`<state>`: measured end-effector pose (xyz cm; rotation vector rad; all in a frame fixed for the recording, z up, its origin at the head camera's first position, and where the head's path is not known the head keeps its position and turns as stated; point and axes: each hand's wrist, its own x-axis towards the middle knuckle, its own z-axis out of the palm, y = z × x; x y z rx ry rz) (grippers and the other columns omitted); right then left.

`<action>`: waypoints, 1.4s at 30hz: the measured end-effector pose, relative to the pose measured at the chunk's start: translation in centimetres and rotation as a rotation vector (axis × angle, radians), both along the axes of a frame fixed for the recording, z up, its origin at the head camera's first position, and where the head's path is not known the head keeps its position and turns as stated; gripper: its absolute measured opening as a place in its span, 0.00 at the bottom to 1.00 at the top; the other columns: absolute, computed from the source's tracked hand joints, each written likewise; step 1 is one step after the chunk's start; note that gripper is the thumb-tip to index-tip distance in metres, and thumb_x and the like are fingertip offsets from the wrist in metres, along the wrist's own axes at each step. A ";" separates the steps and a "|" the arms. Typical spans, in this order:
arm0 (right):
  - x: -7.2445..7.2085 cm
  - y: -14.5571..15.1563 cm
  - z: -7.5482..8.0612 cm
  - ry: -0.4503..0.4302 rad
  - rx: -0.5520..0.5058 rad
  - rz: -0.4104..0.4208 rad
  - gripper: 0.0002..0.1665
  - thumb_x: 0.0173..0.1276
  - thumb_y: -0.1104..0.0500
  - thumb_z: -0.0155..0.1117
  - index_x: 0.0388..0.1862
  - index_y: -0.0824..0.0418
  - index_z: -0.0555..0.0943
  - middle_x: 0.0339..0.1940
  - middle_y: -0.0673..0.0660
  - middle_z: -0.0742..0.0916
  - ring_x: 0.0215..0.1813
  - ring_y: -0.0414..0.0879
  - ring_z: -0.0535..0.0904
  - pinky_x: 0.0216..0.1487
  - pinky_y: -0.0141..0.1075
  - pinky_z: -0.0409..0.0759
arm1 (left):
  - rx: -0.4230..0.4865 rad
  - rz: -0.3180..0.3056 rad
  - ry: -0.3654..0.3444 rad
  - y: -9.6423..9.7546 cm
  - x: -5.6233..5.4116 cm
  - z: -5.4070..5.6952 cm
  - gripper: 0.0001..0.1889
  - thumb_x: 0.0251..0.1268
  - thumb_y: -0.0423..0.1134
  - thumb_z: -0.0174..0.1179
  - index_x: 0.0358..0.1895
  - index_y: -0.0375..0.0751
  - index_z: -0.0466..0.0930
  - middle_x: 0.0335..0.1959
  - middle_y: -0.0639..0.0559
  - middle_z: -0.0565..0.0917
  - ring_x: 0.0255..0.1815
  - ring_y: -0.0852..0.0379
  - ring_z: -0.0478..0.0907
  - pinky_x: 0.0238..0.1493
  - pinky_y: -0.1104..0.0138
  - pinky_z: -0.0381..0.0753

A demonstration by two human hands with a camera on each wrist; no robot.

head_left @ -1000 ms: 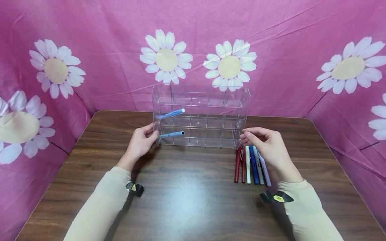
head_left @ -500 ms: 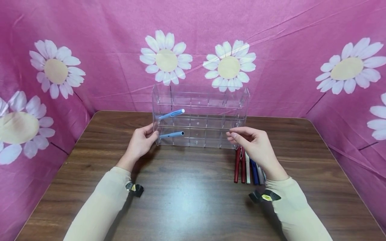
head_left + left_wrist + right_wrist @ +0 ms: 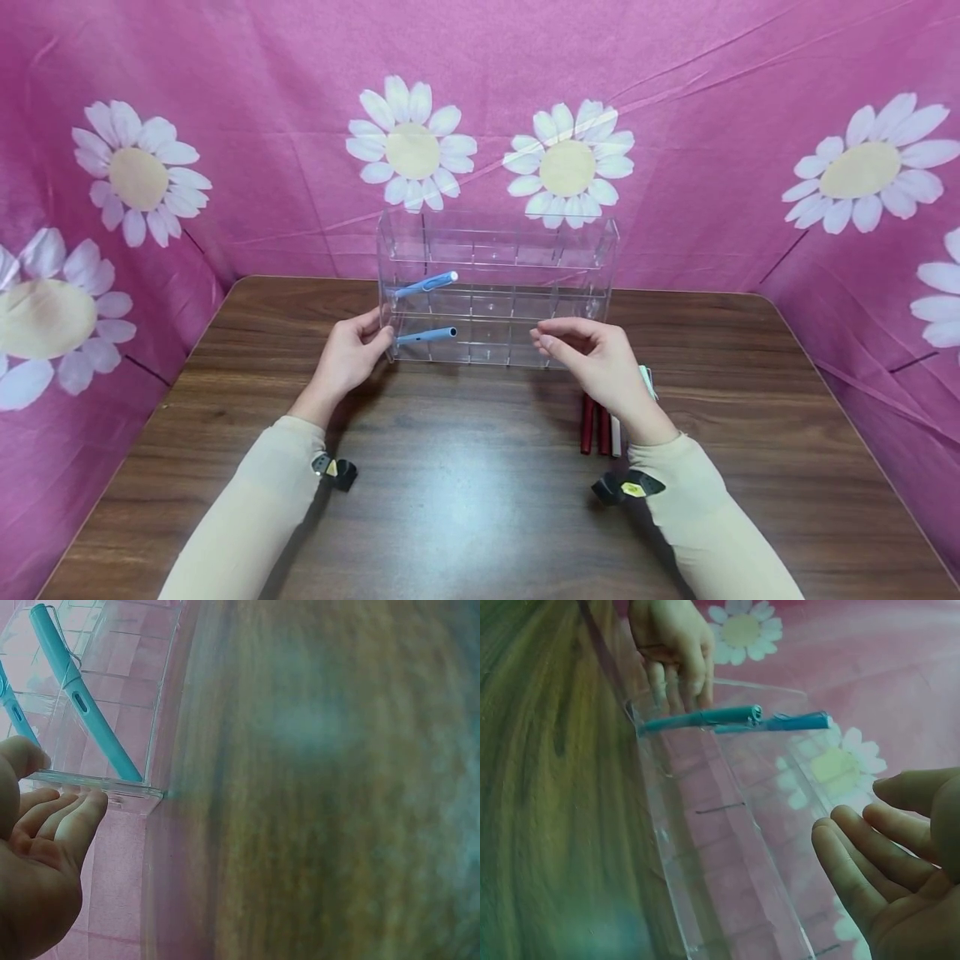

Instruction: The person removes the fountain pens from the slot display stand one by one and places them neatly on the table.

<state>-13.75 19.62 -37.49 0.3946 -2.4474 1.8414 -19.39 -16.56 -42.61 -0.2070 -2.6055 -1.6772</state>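
A clear plastic tiered rack (image 3: 491, 317) with divided compartments stands on the table. My left hand (image 3: 347, 357) grips its left side wall, thumb on the inner face and fingers outside, as the left wrist view shows. Two light blue pens lean in the leftmost compartments: an upper pen (image 3: 426, 284) and a lower pen (image 3: 427, 336). In front of the rack's right half hovers my right hand (image 3: 600, 362), its fingers loosely bent. Nothing shows between those fingers (image 3: 855, 870) in the right wrist view. Whether they touch the rack I cannot tell.
Beneath the right forearm lie dark red pens (image 3: 587, 425) and a whitish pen (image 3: 616, 437); the wrist hides others in that row. The brown wooden table (image 3: 450, 492) meets a pink flowered cloth (image 3: 300, 183) behind the rack and at both sides.
My right hand has moved left along the rack's front, from its right end toward the middle, and now covers more of the pen row. The left hand keeps its place.
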 end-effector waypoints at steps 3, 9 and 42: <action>-0.2 -0.6 -0.2 -0.021 0.011 0.004 0.16 0.78 0.66 0.68 0.60 0.72 0.87 0.55 0.70 0.92 0.46 0.34 0.92 0.51 0.32 0.92 | 0.005 -0.001 -0.004 0.0 0.0 0.0 0.25 0.78 0.32 0.58 0.74 0.31 0.76 0.62 0.31 0.86 0.53 0.52 0.88 0.43 0.85 0.83; -0.5 -1.6 -0.3 -0.039 0.001 0.033 0.16 0.78 0.66 0.68 0.60 0.72 0.86 0.55 0.69 0.92 0.48 0.36 0.92 0.53 0.33 0.92 | 0.004 0.000 -0.008 0.0 0.1 0.0 0.24 0.79 0.32 0.58 0.74 0.31 0.76 0.62 0.32 0.87 0.52 0.54 0.88 0.44 0.85 0.82; -2.4 -8.7 -1.5 -0.049 -0.030 0.052 0.17 0.74 0.64 0.72 0.60 0.67 0.88 0.57 0.63 0.93 0.56 0.54 0.92 0.57 0.32 0.90 | -0.002 0.004 -0.005 0.0 0.0 0.0 0.25 0.79 0.32 0.58 0.75 0.30 0.76 0.63 0.31 0.85 0.50 0.66 0.85 0.45 0.86 0.81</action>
